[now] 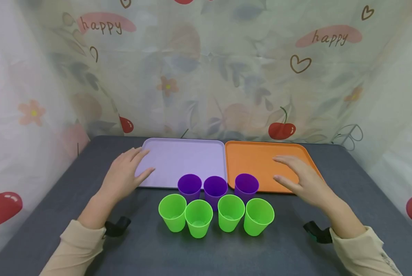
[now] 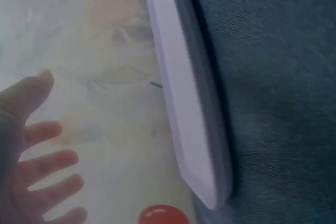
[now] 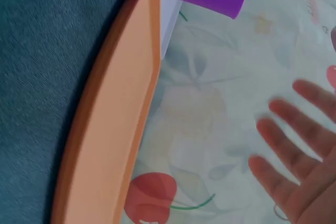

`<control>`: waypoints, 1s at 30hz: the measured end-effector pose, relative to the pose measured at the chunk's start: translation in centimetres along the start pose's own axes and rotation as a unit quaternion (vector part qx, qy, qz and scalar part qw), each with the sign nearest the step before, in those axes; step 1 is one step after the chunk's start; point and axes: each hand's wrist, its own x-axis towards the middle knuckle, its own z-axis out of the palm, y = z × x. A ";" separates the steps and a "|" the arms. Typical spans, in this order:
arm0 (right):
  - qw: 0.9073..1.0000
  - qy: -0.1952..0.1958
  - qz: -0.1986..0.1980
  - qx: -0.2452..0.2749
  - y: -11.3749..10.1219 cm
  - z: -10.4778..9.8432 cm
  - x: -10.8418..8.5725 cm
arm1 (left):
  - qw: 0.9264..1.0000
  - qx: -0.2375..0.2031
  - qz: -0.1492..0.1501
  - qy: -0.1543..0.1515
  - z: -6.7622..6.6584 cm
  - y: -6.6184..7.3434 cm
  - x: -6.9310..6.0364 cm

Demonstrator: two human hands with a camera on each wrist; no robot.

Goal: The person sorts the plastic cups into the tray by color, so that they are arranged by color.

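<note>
My left hand (image 1: pixel 122 173) hovers at the left edge of the lavender tray (image 1: pixel 183 159), holding nothing, its fingers spread in the left wrist view. Over the right part of the orange tray (image 1: pixel 250 165) is my right hand (image 1: pixel 306 181), likewise without anything in it, fingers apart in the right wrist view. Between the hands, a front row of several green cups stands upright, from the leftmost green cup (image 1: pixel 173 214) to the rightmost green cup (image 1: pixel 257 218). Behind them stand three purple cups: left (image 1: pixel 189 188), middle (image 1: pixel 215 191) and right (image 1: pixel 246 187). Neither hand touches a cup.
Both trays lie side by side at the back of the dark table (image 1: pixel 212 257). A patterned curtain (image 1: pixel 209 76) hangs behind the table and along both sides. Black straps with cameras sit at the left wrist (image 1: pixel 117 227) and the right wrist (image 1: pixel 317 232).
</note>
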 end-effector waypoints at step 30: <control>0.983 -0.099 -0.041 0.146 0.4 1.8 -1.8 | 0.962 -0.222 -0.078 -0.142 3.5 -6.9 -0.8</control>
